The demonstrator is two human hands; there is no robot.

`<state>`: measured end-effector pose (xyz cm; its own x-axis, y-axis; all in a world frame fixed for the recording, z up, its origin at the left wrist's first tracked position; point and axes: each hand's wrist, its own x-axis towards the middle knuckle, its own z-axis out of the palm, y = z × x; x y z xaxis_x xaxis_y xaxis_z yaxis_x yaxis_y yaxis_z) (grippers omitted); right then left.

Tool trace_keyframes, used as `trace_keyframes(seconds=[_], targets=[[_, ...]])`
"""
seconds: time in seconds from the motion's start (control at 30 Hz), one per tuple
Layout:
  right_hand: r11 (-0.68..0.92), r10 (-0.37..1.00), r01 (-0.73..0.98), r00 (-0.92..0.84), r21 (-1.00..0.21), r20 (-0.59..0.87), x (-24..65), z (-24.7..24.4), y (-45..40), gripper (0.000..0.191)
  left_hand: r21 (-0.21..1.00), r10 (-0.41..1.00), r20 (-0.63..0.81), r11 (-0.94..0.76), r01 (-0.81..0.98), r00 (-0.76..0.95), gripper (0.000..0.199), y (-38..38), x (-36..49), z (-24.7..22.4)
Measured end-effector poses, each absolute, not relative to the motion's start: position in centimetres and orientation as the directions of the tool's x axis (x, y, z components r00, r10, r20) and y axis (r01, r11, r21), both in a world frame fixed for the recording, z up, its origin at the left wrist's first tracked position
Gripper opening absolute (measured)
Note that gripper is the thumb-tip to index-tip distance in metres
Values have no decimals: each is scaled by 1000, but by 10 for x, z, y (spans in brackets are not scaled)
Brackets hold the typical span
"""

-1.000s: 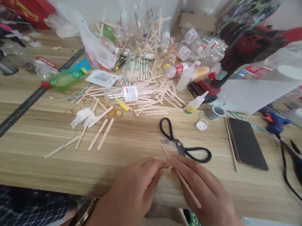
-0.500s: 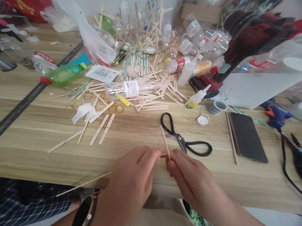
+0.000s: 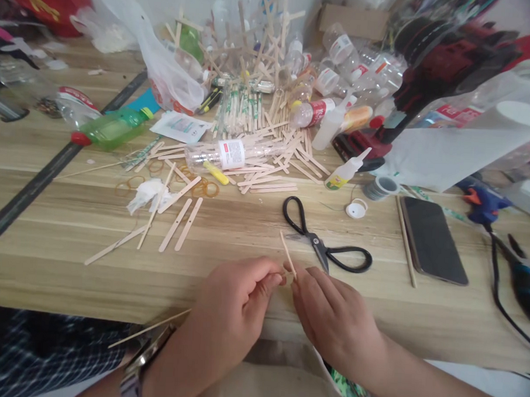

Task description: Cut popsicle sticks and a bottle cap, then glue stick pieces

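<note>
Wooden table (image 3: 241, 235) spans the view; my forearms come in over its near edge. Far right, a red-and-black power tool (image 3: 464, 61) stands on the tabletop. Clear plastic bottles (image 3: 339, 46) crowd the back, near the wall.

My left hand (image 3: 234, 305) and right hand (image 3: 336, 313) are close together above the near edge, fingertips almost meeting. Green bottle (image 3: 114, 129) lies on its side at far left. Labelled clear bottle (image 3: 232, 154) lies across loose flat sticks (image 3: 270, 178) in the middle.

Phone (image 3: 434, 241) lies flat, well right of my hands. Black-handled scissors (image 3: 316, 243) lie just beyond my right knuckles, handles spread. Glue bottle (image 3: 343, 174) is farther back; white cap (image 3: 356, 209) lies nearer me.

Grip, left: thumb and forefinger pinched together on a thin skewer (image 3: 149, 328), which runs out behind the hand past the table edge; the portion inside my hand is hidden.

Grip, right: fingers clamped on a short wooden stick (image 3: 288, 251). Its free end juts up and away from me, left of the scissors.
</note>
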<state>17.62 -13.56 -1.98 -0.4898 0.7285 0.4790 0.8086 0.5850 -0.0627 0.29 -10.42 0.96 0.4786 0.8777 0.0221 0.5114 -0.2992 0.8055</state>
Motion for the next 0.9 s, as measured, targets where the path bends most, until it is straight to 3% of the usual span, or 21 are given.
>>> trace_keyframes(seconds=[0.17, 0.2, 0.27, 0.4, 0.57, 0.67, 0.8, 0.87, 0.9], targets=[[517, 844, 753, -368, -407, 391, 167, -12, -136, 26, 522, 814, 260, -571, 634, 519, 31, -112, 5, -1], [510, 850, 743, -358, -434, 385, 167, -12, -136, 25, 462, 794, 281, -605, 649, 540, 31, -113, 5, -2], [535, 825, 764, -381, -360, 417, 167, -13, -136, 27, 419, 779, 291, -625, 658, 555, 31, -115, 4, -3], [602, 743, 785, -483, -148, 463, 173, -18, -136, 28, 621, 844, 159, -489, 612, 513, 26, -113, 0, 1], [646, 713, 754, -543, -116, 443, 179, -19, -138, 25, 808, 832, -108, -246, 536, 544, 23, -107, -5, 7], [668, 704, 734, -570, -122, 424, 183, -17, -140, 25, 914, 770, -261, 3, 406, 582, 29, -104, -9, 7], [721, 665, 680, -625, -134, 409, 189, -14, -140, 33, 894, 561, -417, 396, 211, 715, 30, -99, -10, 8], [729, 653, 671, -626, -130, 426, 190, -13, -139, 33, 888, 534, -417, 410, 206, 736, 29, -98, -8, 9], [723, 658, 678, -617, -132, 432, 188, -13, -139, 31, 911, 579, -401, 334, 242, 710, 29, -99, -7, 9]])
